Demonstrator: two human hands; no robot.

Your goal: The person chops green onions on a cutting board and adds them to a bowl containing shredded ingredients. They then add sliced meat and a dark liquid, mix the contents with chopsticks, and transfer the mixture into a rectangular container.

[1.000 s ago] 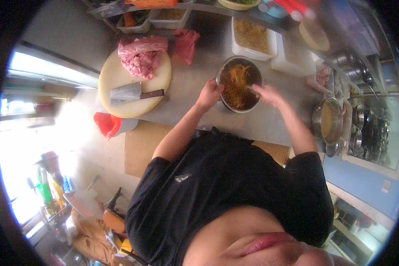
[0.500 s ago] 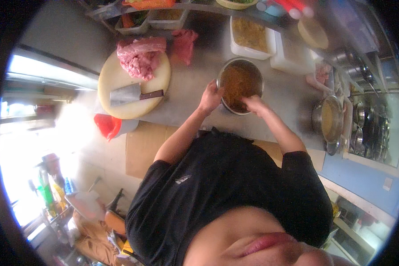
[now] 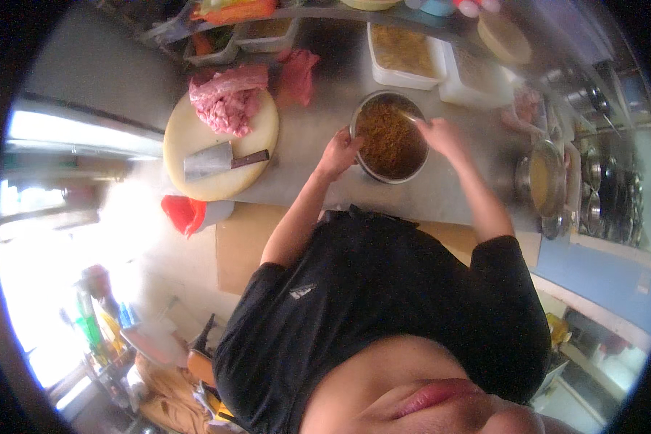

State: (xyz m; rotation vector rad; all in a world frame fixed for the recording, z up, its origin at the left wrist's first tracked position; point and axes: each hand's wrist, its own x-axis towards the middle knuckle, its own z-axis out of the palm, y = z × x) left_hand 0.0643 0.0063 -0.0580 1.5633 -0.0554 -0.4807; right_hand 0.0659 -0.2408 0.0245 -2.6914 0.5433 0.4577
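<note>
A round metal bowl [image 3: 355,160] stands on the steel counter, holding a crumbly orange-brown mixture [image 3: 390,141]. My left hand [image 3: 340,153] grips the bowl's left rim, its fingers curled over the edge. At the right rim is my right hand [image 3: 441,136], closed round a thin pale utensil [image 3: 410,117] that slants into the mixture; its working end is hidden, so its kind is unclear. To the left, a cleaver [image 3: 209,160] lies on a round cutting board [image 3: 195,189] below a heap of raw pink meat [image 3: 227,105].
Behind the bowl sit a white tub [image 3: 405,78] of yellowish food and a second pale tub [image 3: 477,79]. A pink cloth-like piece [image 3: 296,76] lies beside the meat. At right is a metal pot [image 3: 544,179]; a red bag [image 3: 184,213] hangs by the counter's front edge.
My right hand has moved from the bowl's lower right up and outward to its right rim, and the pale utensil now shows. My left hand stays on the left rim.
</note>
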